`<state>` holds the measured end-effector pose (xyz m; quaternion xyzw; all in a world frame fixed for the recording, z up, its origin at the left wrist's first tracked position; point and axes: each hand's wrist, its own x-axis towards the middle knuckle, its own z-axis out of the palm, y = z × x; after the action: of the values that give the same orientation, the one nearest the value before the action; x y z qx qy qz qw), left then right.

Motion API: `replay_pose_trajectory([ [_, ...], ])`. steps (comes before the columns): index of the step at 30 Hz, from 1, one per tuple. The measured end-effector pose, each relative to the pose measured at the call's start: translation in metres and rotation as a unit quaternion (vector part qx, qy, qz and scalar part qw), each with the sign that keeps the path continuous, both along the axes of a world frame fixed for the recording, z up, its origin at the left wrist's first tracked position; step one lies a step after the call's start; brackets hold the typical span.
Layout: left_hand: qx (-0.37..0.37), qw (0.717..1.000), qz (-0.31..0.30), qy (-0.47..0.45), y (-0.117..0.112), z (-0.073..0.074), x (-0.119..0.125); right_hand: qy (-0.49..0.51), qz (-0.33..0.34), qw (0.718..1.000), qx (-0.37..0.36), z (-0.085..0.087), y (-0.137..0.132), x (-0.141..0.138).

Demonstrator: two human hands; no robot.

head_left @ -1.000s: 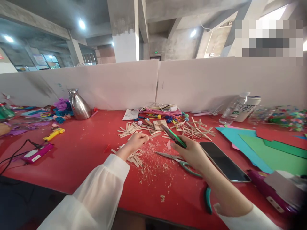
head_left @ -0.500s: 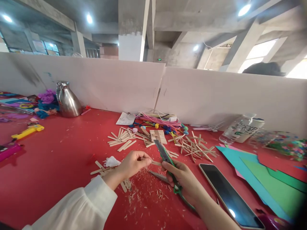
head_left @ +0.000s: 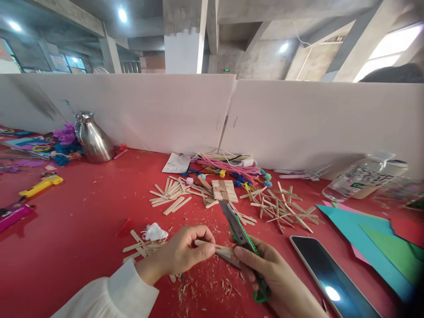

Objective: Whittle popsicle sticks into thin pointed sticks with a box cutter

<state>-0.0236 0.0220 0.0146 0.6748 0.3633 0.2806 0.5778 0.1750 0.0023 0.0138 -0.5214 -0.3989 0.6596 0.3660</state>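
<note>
head view, left hand pinching flat wooden stick, right hand gripping steel-bladed green cutter

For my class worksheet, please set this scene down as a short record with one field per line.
Left grip: pinches a stick
Right grip: holds a green cutter, blade out, thumb at the stick's other end
Surface: red table
Shavings: strewn on the table around both grips
Loose sticks: in piles beyond the grips, more beside the left wrist
Phone: screen up, right of the right grip
Paper: coloured sheets, right of the phone
Jug: steel, upright, far left, near the white board
</note>
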Motion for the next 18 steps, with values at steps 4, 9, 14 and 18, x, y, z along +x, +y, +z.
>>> replay_pose_trajectory([
  [4,0.03,0.999,0.003,0.014,-0.001,-0.006,0.001,-0.099,0.007,0.994,0.049,-0.005,0.001,0.003],
  [9,0.019,0.999,0.033,0.036,-0.001,-0.009,0.004,-0.145,-0.001,0.982,0.124,-0.016,0.007,0.008],
  [14,-0.018,0.999,0.05,-0.001,-0.002,-0.008,0.008,-0.185,-0.049,0.966,0.176,-0.017,0.009,0.01],
  [18,-0.055,0.996,0.067,0.001,-0.003,-0.011,0.01,-0.194,-0.06,0.962,0.184,-0.013,0.008,0.008],
])
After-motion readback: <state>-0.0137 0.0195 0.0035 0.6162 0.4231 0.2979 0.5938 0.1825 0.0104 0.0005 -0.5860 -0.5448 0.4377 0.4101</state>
